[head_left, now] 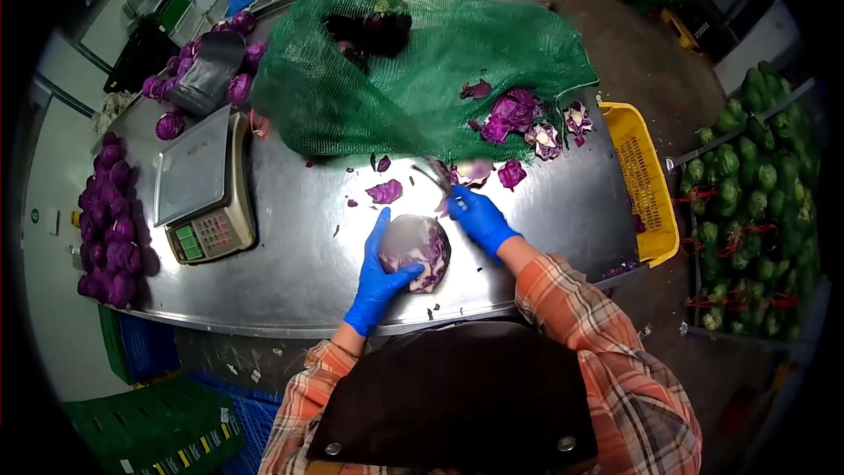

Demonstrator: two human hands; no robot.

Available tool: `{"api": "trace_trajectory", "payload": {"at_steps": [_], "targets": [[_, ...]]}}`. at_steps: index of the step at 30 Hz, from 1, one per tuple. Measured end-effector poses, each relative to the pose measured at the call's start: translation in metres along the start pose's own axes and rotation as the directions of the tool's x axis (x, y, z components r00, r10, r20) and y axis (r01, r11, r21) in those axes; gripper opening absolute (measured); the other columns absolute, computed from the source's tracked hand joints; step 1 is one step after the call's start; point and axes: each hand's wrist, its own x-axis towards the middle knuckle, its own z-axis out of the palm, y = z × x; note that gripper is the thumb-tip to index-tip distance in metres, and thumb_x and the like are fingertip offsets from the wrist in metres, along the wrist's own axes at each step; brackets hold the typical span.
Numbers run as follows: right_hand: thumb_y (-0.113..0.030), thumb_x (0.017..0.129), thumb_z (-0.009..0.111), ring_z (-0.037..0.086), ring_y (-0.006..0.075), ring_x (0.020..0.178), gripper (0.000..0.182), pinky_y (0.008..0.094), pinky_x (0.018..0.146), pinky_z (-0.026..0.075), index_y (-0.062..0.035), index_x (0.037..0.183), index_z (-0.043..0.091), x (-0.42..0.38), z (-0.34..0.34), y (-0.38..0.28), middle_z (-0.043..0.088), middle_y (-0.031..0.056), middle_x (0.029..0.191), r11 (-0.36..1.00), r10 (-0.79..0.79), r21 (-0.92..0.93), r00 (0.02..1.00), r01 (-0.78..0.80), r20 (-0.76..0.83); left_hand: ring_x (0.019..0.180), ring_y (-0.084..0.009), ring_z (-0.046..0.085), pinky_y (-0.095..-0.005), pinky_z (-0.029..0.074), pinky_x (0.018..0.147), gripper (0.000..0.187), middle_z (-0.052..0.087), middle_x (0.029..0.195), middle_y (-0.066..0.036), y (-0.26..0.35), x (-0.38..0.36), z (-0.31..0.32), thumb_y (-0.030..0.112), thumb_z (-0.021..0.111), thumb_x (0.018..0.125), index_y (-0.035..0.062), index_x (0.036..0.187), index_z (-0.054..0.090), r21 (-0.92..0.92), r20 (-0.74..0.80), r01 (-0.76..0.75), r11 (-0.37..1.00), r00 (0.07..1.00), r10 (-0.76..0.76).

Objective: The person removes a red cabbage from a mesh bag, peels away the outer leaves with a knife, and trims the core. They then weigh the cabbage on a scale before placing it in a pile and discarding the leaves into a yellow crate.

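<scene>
both hands wear blue gloves. left hand [380, 271] cups the side of a red cabbage [417, 252] that sits on the steel table [299, 211] near its front edge, fingers spread along the head and holding it steady. right hand [477, 218] is clenched round a knife [432, 174], blade pointing up and away from the cabbage, just beside it but not touching. forearms in plaid sleeves come in from below, elbows bent, the right wrist turned outward.

as for progress, i judge the trimming is under way: loose purple leaves [514, 114] lie on the green net sack [413, 79] and scraps [384, 191] dot the table. finished heads [107, 220] are lined at the left edge past the scale [202, 189]. dark heads show inside the sack, so more seems left.
</scene>
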Motion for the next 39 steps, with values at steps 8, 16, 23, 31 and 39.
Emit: {"api": "trace_trajectory", "payload": {"at_steps": [8,16,23,31,39], "targets": [[-0.03,0.095,0.047,0.062,0.0326,0.098,0.029,0.0398,0.086,0.049,-0.0112,0.114,0.059,-0.058,-0.043,-0.009,0.063,0.0145,0.113,0.977,0.11,-0.195,0.986,-0.085,0.122,0.117,-0.0197,0.048,-0.0319,0.041,0.099,0.065,0.045,0.132,-0.014,-0.013,0.004,-0.02,0.019,0.069,0.084,0.0002,0.136,0.035,-0.136,-0.261,0.164,0.977,0.945,-0.195],[-0.022,0.09,0.055,0.062,0.032,0.075,0.017,0.0398,0.067,0.051,-0.0148,0.104,0.06,-0.056,-0.009,-0.031,0.062,0.0117,0.084,0.834,-0.258,-0.423,0.928,0.355,0.269,0.12,-0.02,0.045,-0.0318,0.038,0.103,0.061,0.042,0.136,-0.013,0.012,0.014,-0.013,0.027,0.064,0.088,0.0022,0.137,0.038,-0.216,-0.268,0.086,0.973,0.953,-0.143],[-0.035,0.094,0.049,0.064,0.0325,0.089,0.028,0.0407,0.08,0.051,-0.0173,0.113,0.061,-0.092,-0.067,0.02,0.066,0.0121,0.104,0.834,0.221,-0.552,0.924,-0.014,0.311,0.125,-0.0222,0.042,-0.0339,0.034,0.106,0.071,0.042,0.135,-0.015,0.007,0.009,-0.044,0.022,0.064,0.088,0.0034,0.144,0.025,-0.225,-0.305,0.396,0.89,0.839,-0.451],[-0.024,0.091,0.055,0.064,0.0317,0.084,0.022,0.0384,0.074,0.052,-0.0151,0.11,0.061,-0.077,-0.035,-0.03,0.064,0.0101,0.1,0.888,-0.178,-0.373,0.949,0.268,0.259,0.11,-0.0141,0.057,-0.0267,0.041,0.097,0.038,0.061,0.123,-0.008,0.015,0.057,-0.04,0.024,0.05,0.097,0.0082,0.131,0.054,0.132,-0.018,0.175,0.976,0.985,-0.174],[-0.029,0.093,0.051,0.064,0.0323,0.087,0.024,0.0388,0.077,0.051,-0.0139,0.108,0.062,-0.075,-0.044,0.022,0.065,0.0116,0.1,0.864,0.029,-0.483,0.946,0.139,0.324,0.11,-0.0205,0.057,-0.0275,0.04,0.097,0.051,0.059,0.122,-0.015,0.003,0.047,-0.067,0.042,0.032,0.101,0.0044,0.129,0.054,0.07,-0.161,0.48,0.874,0.87,-0.465]]}}
